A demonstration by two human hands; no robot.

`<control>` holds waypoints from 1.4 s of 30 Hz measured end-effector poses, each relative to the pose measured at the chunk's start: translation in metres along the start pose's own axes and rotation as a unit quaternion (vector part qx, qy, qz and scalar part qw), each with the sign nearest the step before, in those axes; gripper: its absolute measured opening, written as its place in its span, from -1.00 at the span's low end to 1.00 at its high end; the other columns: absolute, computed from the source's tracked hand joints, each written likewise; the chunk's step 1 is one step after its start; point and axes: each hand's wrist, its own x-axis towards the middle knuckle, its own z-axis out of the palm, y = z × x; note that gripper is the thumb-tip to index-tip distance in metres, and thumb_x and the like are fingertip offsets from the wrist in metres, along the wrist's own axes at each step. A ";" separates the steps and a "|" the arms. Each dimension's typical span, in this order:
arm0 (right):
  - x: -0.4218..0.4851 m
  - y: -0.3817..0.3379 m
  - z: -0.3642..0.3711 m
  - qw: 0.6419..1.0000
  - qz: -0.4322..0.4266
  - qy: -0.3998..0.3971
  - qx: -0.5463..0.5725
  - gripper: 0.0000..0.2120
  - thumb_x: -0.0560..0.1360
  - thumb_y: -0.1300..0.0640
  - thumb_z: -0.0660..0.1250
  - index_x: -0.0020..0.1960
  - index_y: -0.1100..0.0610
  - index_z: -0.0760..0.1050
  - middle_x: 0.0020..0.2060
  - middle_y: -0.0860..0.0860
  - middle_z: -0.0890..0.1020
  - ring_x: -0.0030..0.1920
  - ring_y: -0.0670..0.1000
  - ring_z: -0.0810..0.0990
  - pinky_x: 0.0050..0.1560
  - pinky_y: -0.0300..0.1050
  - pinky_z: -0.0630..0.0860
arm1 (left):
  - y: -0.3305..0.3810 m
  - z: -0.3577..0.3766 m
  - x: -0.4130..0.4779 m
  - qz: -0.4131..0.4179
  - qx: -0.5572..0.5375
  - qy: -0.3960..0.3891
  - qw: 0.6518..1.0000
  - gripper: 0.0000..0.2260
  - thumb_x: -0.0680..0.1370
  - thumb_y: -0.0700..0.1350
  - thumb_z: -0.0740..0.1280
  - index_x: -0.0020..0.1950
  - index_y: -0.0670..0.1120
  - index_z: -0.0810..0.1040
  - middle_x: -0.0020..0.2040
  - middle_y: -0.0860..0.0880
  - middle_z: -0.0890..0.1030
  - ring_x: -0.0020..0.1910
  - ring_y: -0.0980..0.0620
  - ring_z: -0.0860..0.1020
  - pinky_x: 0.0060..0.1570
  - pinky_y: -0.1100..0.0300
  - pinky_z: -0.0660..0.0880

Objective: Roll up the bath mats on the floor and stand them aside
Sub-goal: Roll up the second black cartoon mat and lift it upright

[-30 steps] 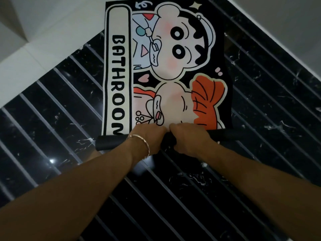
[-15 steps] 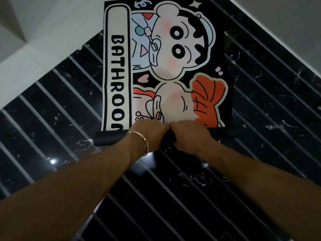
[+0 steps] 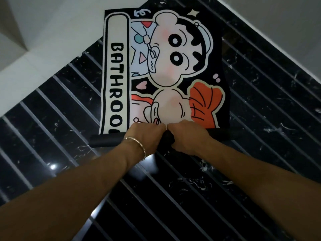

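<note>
Black cartoon-printed bath mat (image 3: 166, 70) flat on dark striped tile floor (image 3: 260, 105); near edge wound into black roll (image 3: 107, 140), axis left-right. At roll middle, left hand (image 3: 147, 136) and right hand (image 3: 187, 136) side by side, fingers curled over it. Unrolled length lies far side: roll away.

Floor (image 3: 260, 101): glossy black marble tiles, white veining, pale grout lines running diagonally. White wall (image 3: 52, 32) at upper left and upper right. Dim lighting; small light glint (image 3: 53, 166) on tile.
</note>
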 end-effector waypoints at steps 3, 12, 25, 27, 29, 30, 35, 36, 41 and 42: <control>-0.004 -0.003 0.004 0.998 0.008 0.050 -0.031 -0.76 0.47 0.09 0.32 0.08 0.13 0.37 -0.03 0.07 0.56 -0.06 0.10 0.55 -0.25 -0.11 0.27 | -0.003 -0.007 0.006 -0.019 -0.020 -0.021 0.999 -0.80 0.57 -0.03 0.22 0.17 -0.03 0.43 0.03 -0.04 0.59 0.01 -0.09 0.59 -0.18 0.12 0.33; -0.001 -0.003 0.004 1.000 0.013 -0.004 0.017 -0.76 0.46 0.10 0.33 0.09 0.16 0.45 -0.02 0.11 0.60 -0.04 0.13 0.58 -0.21 -0.09 0.40 | -0.006 -0.001 0.006 0.046 0.016 -0.030 0.998 -0.74 0.58 -0.06 0.23 0.25 -0.04 0.36 0.04 -0.04 0.58 0.00 -0.10 0.60 -0.18 0.07 0.41; -0.003 -0.006 0.008 0.998 0.036 0.041 0.021 -0.79 0.47 0.13 0.33 0.07 0.16 0.42 0.00 0.11 0.55 0.04 0.14 0.52 -0.17 -0.11 0.27 | -0.011 -0.001 0.011 0.028 -0.007 -0.052 0.998 -0.76 0.54 -0.06 0.28 0.18 -0.08 0.41 0.06 -0.06 0.56 0.01 -0.09 0.57 -0.16 0.10 0.41; -0.007 -0.006 0.011 0.997 0.027 0.060 -0.027 -0.73 0.47 0.16 0.32 0.14 0.14 0.36 0.04 0.10 0.52 0.07 0.14 0.49 -0.14 -0.07 0.22 | -0.012 -0.005 0.014 0.028 -0.028 -0.071 0.997 -0.75 0.53 -0.06 0.29 0.18 -0.08 0.44 0.03 -0.08 0.57 0.00 -0.09 0.57 -0.12 0.09 0.44; -0.006 -0.006 0.009 0.998 0.028 0.054 -0.028 -0.73 0.49 0.18 0.29 0.16 0.13 0.36 0.04 0.09 0.53 0.05 0.14 0.51 -0.15 -0.08 0.24 | -0.012 -0.006 0.013 0.033 -0.030 -0.056 0.997 -0.70 0.52 -0.05 0.30 0.22 -0.06 0.40 0.06 -0.07 0.56 0.01 -0.09 0.57 -0.11 0.08 0.45; -0.003 -0.005 0.007 0.998 0.032 0.045 -0.017 -0.73 0.49 0.17 0.29 0.17 0.13 0.37 0.03 0.09 0.55 0.03 0.13 0.53 -0.17 -0.09 0.27 | -0.011 -0.005 0.011 0.033 -0.020 -0.037 0.999 -0.66 0.52 -0.05 0.29 0.27 -0.04 0.35 0.09 -0.05 0.54 0.03 -0.09 0.57 -0.13 0.08 0.43; -0.002 -0.006 0.006 0.999 0.035 0.040 -0.012 -0.70 0.47 0.17 0.31 0.18 0.13 0.37 0.04 0.09 0.54 0.04 0.14 0.53 -0.18 -0.09 0.27 | -0.008 0.001 0.009 0.023 0.011 -0.021 0.999 -0.69 0.56 -0.07 0.24 0.27 -0.06 0.30 0.09 -0.05 0.55 0.04 -0.10 0.58 -0.19 0.10 0.33; -0.004 -0.006 0.008 0.998 0.034 0.046 -0.027 -0.67 0.46 0.17 0.31 0.20 0.12 0.35 0.07 0.09 0.52 0.07 0.14 0.50 -0.16 -0.08 0.25 | -0.009 0.000 0.013 0.026 0.002 -0.037 0.999 -0.70 0.55 -0.07 0.25 0.26 -0.07 0.33 0.07 -0.07 0.56 0.02 -0.11 0.58 -0.18 0.10 0.34; -0.002 -0.003 0.003 0.998 0.026 0.022 -0.053 -0.66 0.50 0.15 0.30 0.24 0.12 0.33 0.10 0.08 0.49 0.11 0.12 0.48 -0.02 -0.02 0.37 | -0.010 -0.003 0.013 0.031 -0.013 -0.026 0.999 -0.65 0.52 -0.07 0.30 0.27 -0.07 0.32 0.10 -0.07 0.52 0.05 -0.10 0.55 -0.16 0.09 0.39; 0.001 -0.002 0.001 0.999 0.024 0.000 -0.036 -0.67 0.50 0.15 0.30 0.23 0.14 0.34 0.09 0.10 0.50 0.08 0.12 0.50 -0.08 -0.04 0.38 | -0.008 0.000 0.010 0.025 -0.008 -0.018 1.000 -0.65 0.52 -0.07 0.30 0.27 -0.07 0.31 0.11 -0.06 0.51 0.06 -0.09 0.55 -0.17 0.10 0.37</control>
